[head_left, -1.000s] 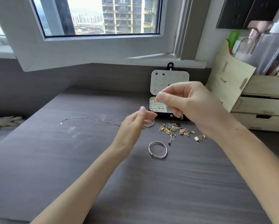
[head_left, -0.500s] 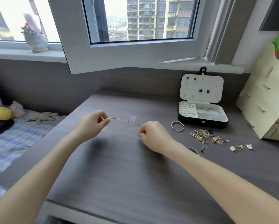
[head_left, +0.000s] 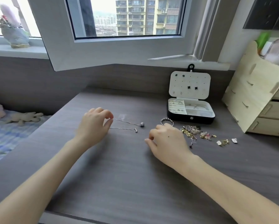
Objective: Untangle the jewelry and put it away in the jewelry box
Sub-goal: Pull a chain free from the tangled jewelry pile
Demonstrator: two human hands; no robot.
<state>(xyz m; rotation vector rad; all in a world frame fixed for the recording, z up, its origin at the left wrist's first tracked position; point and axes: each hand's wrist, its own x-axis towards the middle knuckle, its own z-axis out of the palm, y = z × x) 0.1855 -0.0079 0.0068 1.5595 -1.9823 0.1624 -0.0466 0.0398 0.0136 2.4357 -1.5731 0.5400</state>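
Jewelry: a thin silver chain [head_left: 127, 122] lay doubled on the table [head_left: 119, 175], both ends free, left of the tangled pile [head_left: 190, 131].
Left grip [head_left: 93, 125]: I saw thumb and forefinger pinching the chain at its fold.
Right grip [head_left: 167, 139]: its fingers were curled and it sat low over the table, just beside the pile. I could not tell whether it held anything.
Done: the jewelry box [head_left: 180, 118] stood open, with rings and a bangle inside and studs on the lid.
Left: I judged the chain freed but not stowed. The pile, the beaded bracelet [head_left: 167, 121] and the loose small pieces [head_left: 222, 142] were out on the table.
Surroundings: a wooden drawer unit [head_left: 256, 102] stood right of the box, and a plush toy [head_left: 24, 118] lay on the bed.
Obstruction: the bracelet lay between the chain and the box.
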